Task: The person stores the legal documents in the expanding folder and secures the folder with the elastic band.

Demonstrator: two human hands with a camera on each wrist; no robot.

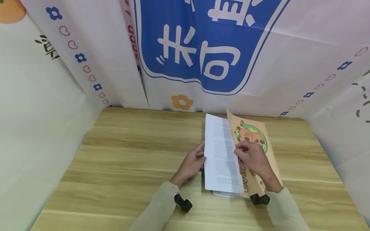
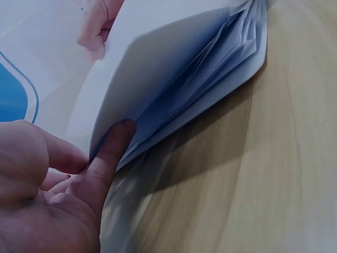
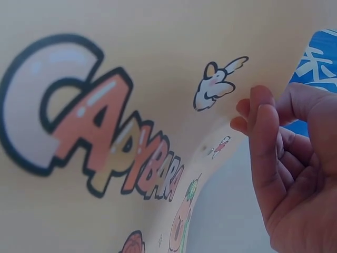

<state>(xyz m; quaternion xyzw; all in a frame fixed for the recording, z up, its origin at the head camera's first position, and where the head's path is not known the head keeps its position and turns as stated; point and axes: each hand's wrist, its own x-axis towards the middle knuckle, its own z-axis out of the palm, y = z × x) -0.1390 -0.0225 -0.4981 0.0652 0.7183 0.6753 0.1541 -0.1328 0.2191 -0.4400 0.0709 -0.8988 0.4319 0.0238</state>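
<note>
A tan cover [image 1: 273, 157] with a cartoon capybara and the word CAPYBARA lies at an angle in the head view. Beside it, overlapping at the edge, is a white sheet [image 1: 222, 154] with lines of small print. My right hand [image 1: 254, 160] pinches the cover's left edge between thumb and fingertips. My left hand [image 1: 192, 165] holds the white sheet's left edge, thumb on one face and fingers on the other. In the left wrist view that white sheet is lifted, with several loose papers [image 2: 231, 63] layered beneath it. How cover and papers are joined is hidden.
The wood-grain table [image 1: 130, 154] spreads to the left and right of the papers. At its back hangs a white curtain [image 1: 289, 64] with a blue printed panel. Black wrist bands [image 1: 183, 203] sit over both sleeves.
</note>
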